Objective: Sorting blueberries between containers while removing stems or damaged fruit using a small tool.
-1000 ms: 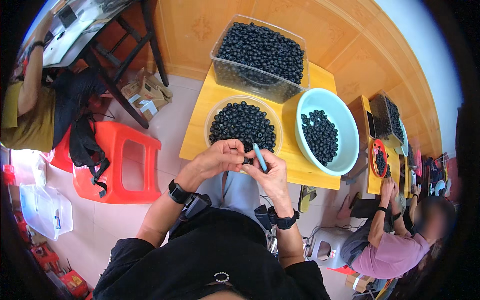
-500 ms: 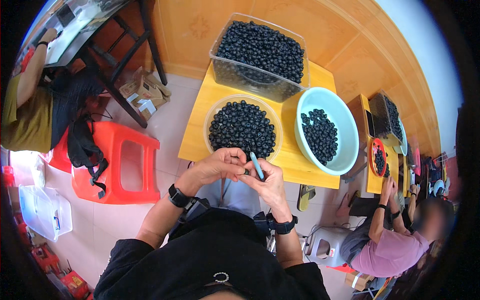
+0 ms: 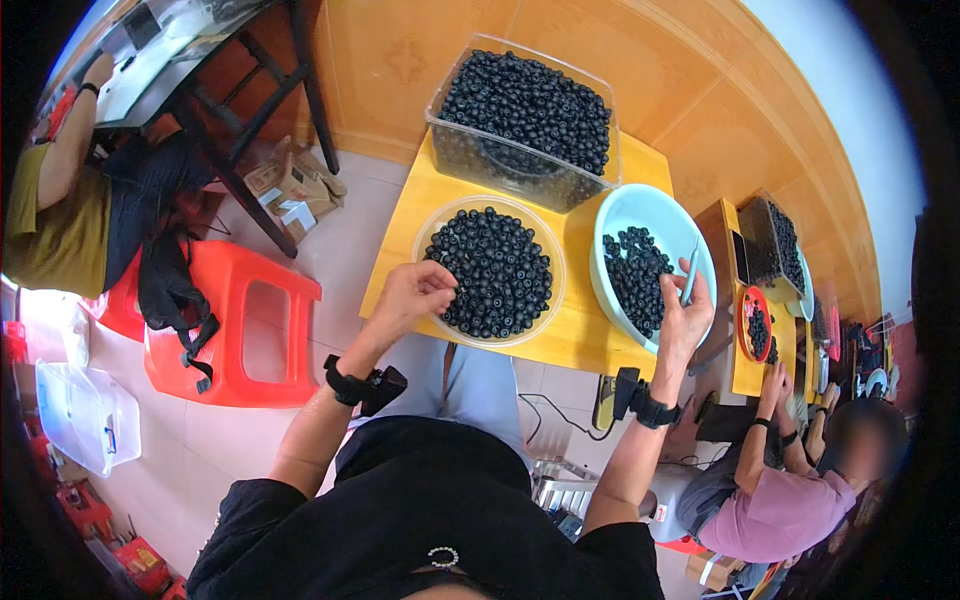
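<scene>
My right hand (image 3: 686,318) is over the near rim of a pale turquoise basin (image 3: 612,205), closed on a slim light-blue pen-like tool (image 3: 691,270). Inside the basin lies a pile of black beads (image 3: 632,262). At the left edge of a shallow round tray (image 3: 417,232) is my left hand (image 3: 412,298), its fingers pinched together; what they hold, if anything, is hidden. Heaped in that tray are round black beads (image 3: 495,265), several with visible holes. Behind it a transparent plastic box (image 3: 500,165) is filled with more black beads (image 3: 525,105).
Everything stands on a yellow wooden table (image 3: 400,225) against an orange panelled wall. A red stool (image 3: 230,330) with a black strap bag is on the left, near a seated person (image 3: 60,220). Another person in pink (image 3: 785,510) works at a second table on the right.
My hands have parted from in front of the round tray. The right one has moved right to the basin with the blue tool; the left has moved to the tray's left edge.
</scene>
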{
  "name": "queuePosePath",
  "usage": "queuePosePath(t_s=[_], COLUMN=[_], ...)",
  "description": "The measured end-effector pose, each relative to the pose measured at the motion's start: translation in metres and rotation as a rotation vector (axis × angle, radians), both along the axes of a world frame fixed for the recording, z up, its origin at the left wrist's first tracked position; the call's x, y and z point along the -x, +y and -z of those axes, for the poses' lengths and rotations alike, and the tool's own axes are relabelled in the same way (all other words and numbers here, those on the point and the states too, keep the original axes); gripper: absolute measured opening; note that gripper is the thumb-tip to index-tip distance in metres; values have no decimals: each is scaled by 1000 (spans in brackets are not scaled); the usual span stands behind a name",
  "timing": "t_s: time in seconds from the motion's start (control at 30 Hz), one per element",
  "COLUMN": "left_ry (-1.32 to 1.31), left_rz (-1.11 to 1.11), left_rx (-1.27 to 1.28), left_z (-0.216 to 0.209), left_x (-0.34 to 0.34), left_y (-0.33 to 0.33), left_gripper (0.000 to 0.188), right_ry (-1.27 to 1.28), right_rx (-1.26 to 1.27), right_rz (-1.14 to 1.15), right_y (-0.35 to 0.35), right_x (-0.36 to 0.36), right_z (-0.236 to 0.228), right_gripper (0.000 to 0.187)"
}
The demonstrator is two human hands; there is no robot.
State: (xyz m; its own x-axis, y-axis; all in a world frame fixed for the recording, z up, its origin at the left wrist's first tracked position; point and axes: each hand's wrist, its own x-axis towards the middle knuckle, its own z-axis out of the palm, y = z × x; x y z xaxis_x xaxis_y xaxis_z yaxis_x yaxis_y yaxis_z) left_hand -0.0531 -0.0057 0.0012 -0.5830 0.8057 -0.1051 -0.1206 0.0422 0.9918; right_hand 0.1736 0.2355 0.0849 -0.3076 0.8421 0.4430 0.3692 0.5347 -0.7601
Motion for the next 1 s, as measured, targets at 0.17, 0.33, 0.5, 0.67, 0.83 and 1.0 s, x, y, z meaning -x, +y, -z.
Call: queuePosePath(t_s=[0.17,0.33,0.5,0.67,0.83,1.0], left_ry=[380,753,862,725,-180,-531], left_rz=[24,25,-33,-17,151,207], left_rx=[90,237,217,100,-215,-276], left_z=[15,17,20,22,6,-11], left_x=[-22,-38,-44,-37,-23,-22], left_y=[24,41,46,46,30,18], left_gripper=[12,16,17,15,14,16], right_ry=[13,-30,-79,-33,-86,-94], right_rx=[109,250,304,327,389,458], right_rz=[-95,-142,-174,-205,-276,-303], right_y=[-34,-65,-84,-95,-106,-116], right_x=[4,5,11,13,19,26], right_z=[31,64,62,64,63,61], right_gripper=[20,15,13,12,12,16])
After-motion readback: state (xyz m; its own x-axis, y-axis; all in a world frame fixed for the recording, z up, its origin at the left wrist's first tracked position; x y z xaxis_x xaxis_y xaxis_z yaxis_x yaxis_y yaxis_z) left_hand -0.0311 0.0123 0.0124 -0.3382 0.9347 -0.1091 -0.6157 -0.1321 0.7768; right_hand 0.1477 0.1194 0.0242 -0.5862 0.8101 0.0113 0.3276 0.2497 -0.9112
